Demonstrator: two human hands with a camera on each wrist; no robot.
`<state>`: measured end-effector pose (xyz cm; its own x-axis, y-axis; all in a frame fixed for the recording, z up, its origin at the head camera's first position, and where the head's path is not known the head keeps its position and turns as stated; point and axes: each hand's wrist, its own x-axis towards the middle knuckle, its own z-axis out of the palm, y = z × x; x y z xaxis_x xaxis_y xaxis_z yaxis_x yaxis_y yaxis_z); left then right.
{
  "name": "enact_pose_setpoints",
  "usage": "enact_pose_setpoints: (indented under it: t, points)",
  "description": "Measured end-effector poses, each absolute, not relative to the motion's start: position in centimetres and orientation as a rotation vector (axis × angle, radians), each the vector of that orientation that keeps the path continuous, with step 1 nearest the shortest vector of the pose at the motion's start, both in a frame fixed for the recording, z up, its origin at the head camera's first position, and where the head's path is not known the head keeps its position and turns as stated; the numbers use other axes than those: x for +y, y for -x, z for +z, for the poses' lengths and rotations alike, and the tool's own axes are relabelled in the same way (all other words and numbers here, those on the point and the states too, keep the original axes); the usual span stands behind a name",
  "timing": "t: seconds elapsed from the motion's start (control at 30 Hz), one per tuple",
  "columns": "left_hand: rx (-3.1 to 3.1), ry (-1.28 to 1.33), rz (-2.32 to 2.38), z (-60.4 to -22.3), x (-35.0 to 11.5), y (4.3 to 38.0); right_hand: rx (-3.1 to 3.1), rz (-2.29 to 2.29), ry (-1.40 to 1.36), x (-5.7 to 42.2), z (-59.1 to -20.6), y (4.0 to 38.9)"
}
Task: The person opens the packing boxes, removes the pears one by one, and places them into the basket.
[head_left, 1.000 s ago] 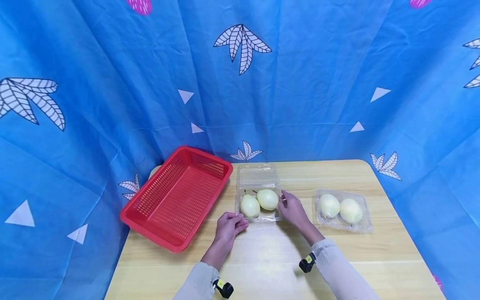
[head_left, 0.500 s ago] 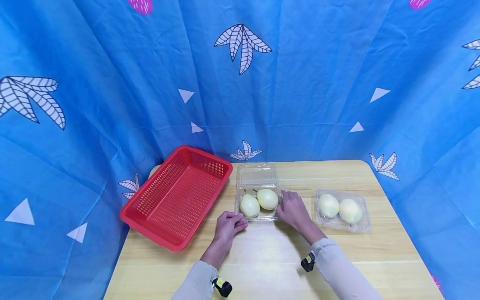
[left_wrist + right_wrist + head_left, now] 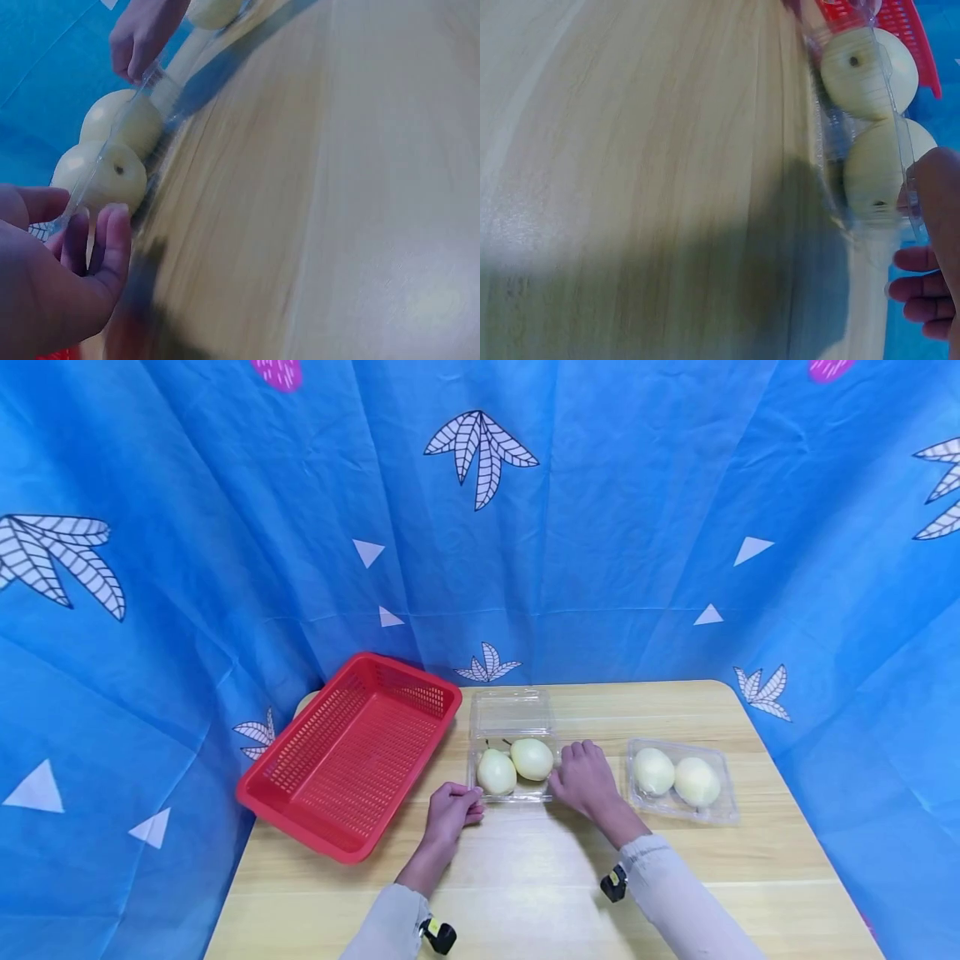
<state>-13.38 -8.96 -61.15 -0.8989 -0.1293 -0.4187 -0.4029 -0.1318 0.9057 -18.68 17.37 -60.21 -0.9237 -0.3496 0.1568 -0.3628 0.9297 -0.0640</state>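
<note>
A clear plastic clamshell box (image 3: 512,712) sits mid-table with its lid folded back toward the curtain. Two pale yellow pears, a left pear (image 3: 497,772) and a right pear (image 3: 532,758), lie side by side in its base. My left hand (image 3: 448,817) pinches the front left corner of the base; in the left wrist view, thumb and fingertips (image 3: 118,217) are on either side of the rim. My right hand (image 3: 587,779) grips the base's right edge, thumb over the rim and other fingers (image 3: 922,287) outside the wall.
A red perforated basket (image 3: 442,683) stands at the left, near the box. To the right lies another clear box (image 3: 722,814), holding two more pears (image 3: 697,782). A blue patterned curtain (image 3: 622,527) hangs behind and around the wooden table (image 3: 525,893).
My right hand has closed further over the box's right edge, its fingers now more curled. The left hand keeps its hold; the box and pears stay in place.
</note>
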Motion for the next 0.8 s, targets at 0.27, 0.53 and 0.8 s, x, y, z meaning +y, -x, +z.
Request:
enact_pose_setpoints:
  t: [0.27, 0.53, 0.8]
  points:
    - [2.247, 0.544, 1.935, -61.3, -9.8, 13.6, -2.959, 0.108, -0.517, 17.1, -60.0, 18.6]
    - [2.526, 0.515, 1.763, -60.1, -9.9, 13.9, -2.954, 0.116, -0.519, 17.0, -60.2, 18.6]
    - [2.743, 0.332, 1.674, -58.8, -9.1, 14.3, -2.947, 0.121, -0.515, 17.0, -60.2, 18.5]
